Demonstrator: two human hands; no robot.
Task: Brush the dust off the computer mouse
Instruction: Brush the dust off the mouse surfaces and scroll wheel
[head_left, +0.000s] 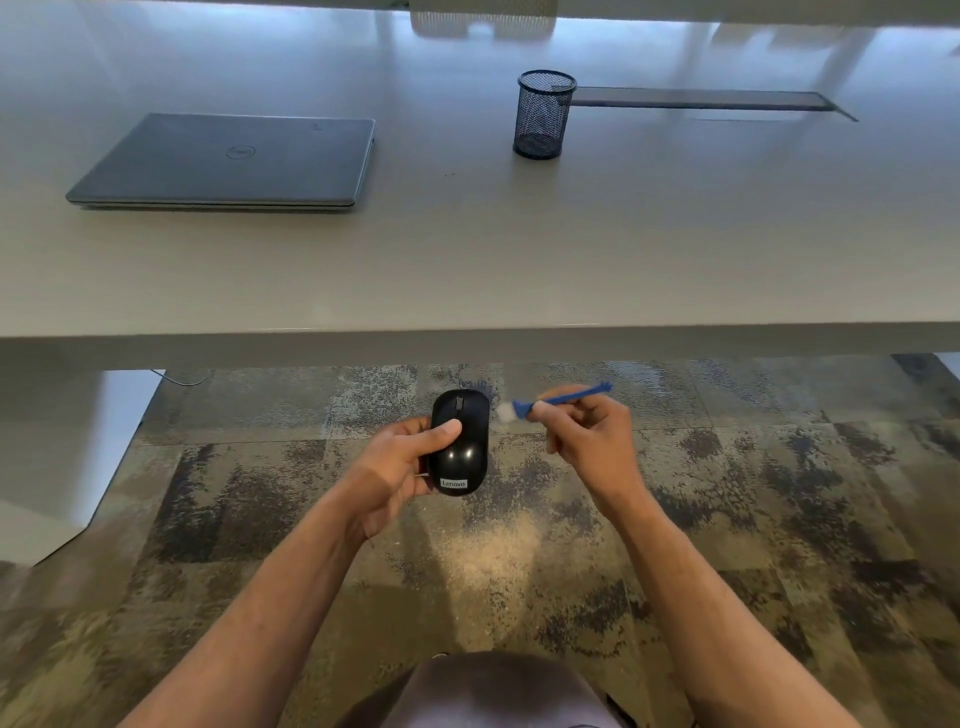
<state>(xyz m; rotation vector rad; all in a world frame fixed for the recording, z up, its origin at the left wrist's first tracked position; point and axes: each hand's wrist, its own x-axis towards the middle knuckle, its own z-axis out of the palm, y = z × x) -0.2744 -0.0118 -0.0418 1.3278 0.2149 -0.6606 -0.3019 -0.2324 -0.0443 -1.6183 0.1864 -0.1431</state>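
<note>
Mouse, light, rigid and glossy-slick, sits gripped at its sides by the left hand; the right hand pinches a brush.

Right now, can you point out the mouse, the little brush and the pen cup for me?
mouse (464, 448), head view, on its glossy black back.
brush (563, 399), head view, on the blue handle just above the fingers.
pen cup (543, 117), head view, on its black mesh wall.
</note>
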